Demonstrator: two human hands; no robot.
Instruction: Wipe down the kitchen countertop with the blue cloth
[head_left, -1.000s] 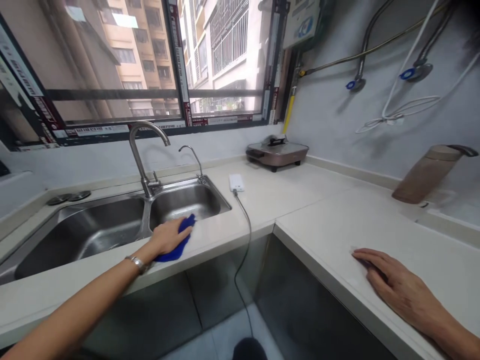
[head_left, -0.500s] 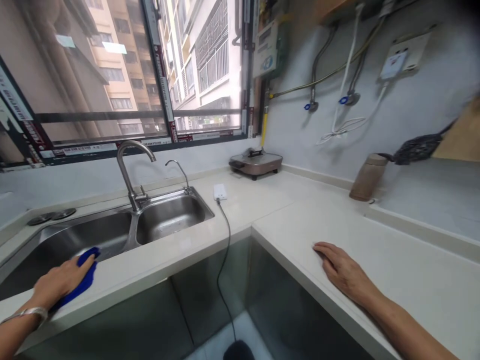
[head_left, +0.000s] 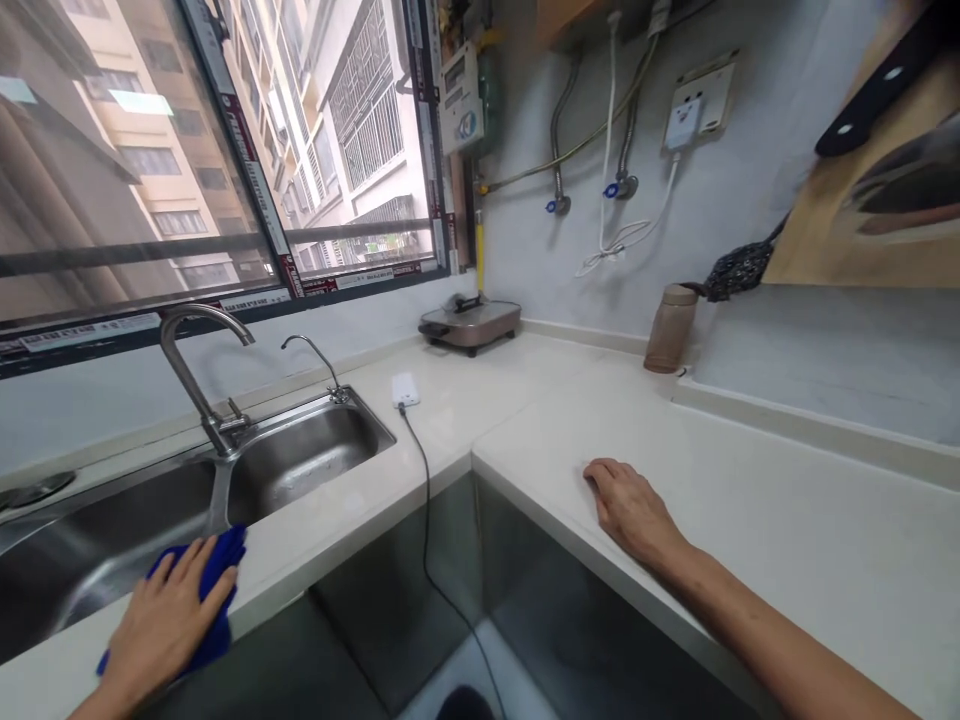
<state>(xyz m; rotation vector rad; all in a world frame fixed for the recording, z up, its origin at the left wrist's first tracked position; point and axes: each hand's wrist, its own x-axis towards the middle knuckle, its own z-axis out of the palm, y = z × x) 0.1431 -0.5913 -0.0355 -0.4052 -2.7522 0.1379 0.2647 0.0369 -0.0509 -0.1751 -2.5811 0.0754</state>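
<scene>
Under my left hand (head_left: pixel 166 612) a blue cloth (head_left: pixel 225 560) lies on the counter's front strip by the double sink (head_left: pixel 300 455). The fingers of that hand are spread over the cloth, pressing it flat near the divider between the basins. My right hand (head_left: pixel 626 505) rests on the white counter (head_left: pixel 750 480) to the right of the corner. Its fingers are bent and close together; whatever may be beneath them is hidden.
Behind the sink stand a large faucet (head_left: pixel 191 370) and a small one (head_left: pixel 315 355). A white device (head_left: pixel 405 389) trails a dark cable over the edge. Further back are an electric pan (head_left: pixel 472 325) and a brown bottle (head_left: pixel 670 330).
My left hand and the blue cloth have moved right along the sink's front edge, and its fingers are now spread. The view has turned right, showing a knife and a wooden board.
</scene>
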